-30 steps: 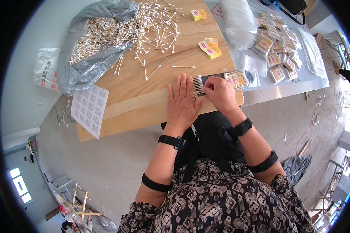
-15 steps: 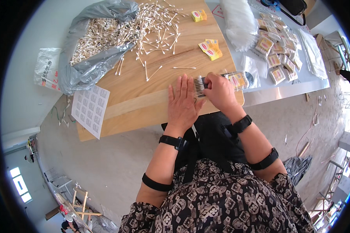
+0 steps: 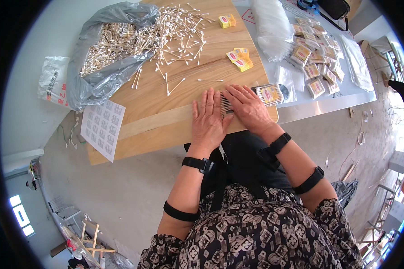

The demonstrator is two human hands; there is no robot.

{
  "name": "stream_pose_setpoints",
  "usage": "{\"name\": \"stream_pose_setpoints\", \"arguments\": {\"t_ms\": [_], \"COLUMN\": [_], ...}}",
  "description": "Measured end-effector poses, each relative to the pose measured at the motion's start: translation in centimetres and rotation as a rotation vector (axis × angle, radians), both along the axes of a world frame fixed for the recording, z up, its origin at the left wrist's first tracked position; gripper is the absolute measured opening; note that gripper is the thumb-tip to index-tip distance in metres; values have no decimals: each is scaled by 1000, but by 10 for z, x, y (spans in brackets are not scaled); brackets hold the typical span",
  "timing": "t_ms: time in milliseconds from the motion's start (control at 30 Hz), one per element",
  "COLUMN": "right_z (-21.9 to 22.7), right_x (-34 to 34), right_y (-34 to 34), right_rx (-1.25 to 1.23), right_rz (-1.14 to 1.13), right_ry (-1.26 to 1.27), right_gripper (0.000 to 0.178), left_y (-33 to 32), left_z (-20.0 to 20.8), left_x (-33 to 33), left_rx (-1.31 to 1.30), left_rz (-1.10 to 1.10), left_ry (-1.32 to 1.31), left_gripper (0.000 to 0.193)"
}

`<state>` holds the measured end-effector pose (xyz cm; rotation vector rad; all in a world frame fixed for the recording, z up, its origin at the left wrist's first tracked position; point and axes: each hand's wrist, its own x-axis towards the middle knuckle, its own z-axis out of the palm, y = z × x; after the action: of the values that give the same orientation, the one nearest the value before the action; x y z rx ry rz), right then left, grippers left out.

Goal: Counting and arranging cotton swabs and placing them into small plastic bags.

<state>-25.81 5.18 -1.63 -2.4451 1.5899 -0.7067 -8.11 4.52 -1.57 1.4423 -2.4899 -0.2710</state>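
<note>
My left hand [image 3: 208,121] lies flat on the wooden board, fingers stretched out. Beside it my right hand [image 3: 249,107] is spread flat too, its palm over a row of cotton swabs [image 3: 225,104] that shows only between the two hands. The rest of that row is covered. Just right of my right hand, at the board's edge, sits a bagged pack of cotton swabs [image 3: 270,94] with a yellow card. A single cotton swab [image 3: 210,80] lies a little beyond my left fingertips. Farther off are several yellow cards [image 3: 241,59].
A grey plastic bag [image 3: 83,85] spills loose cotton swabs [image 3: 177,31] onto the wooden board [image 3: 152,121]. At far left hangs a printed sheet [image 3: 102,127]. On the right-hand table are clear bags [image 3: 271,29] and a heap of finished packs [image 3: 316,67]. A small yellow stack [image 3: 227,21] stands at the back.
My right hand has gone from a pinch over the swab row to lying flat across it. The left hand stays nearly in place. The whole view has shifted slightly.
</note>
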Motion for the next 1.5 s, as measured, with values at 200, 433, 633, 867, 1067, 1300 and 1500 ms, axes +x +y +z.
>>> {"name": "stream_pose_setpoints", "arguments": {"t_ms": [200,433,633,867,1067,1300,1500], "right_z": [3,8,7,10,19,-9,-10], "right_x": [4,4,2,-9,-66,-83,-84], "right_y": [1,13,13,17,29,37,36], "right_rx": [-36,100,111,117,69,257,264], "right_rz": [-9,51,55,32,-306,-305,-280], "right_ry": [65,137,141,54,89,-91,-178], "right_gripper": [53,66,69,68,68,67,66], "left_y": [0,0,6,7,9,14,13], "left_z": [1,2,2,2,5,9,5], "left_x": [0,4,10,10,7,-19,-33], "left_rx": [3,15,33,32,33,57,34], "left_rz": [-3,-7,-32,-48,-49,-89,-118], "left_ry": [-7,36,3,-23,-46,-7,9], "left_gripper": [74,72,76,76,75,76,75]}}
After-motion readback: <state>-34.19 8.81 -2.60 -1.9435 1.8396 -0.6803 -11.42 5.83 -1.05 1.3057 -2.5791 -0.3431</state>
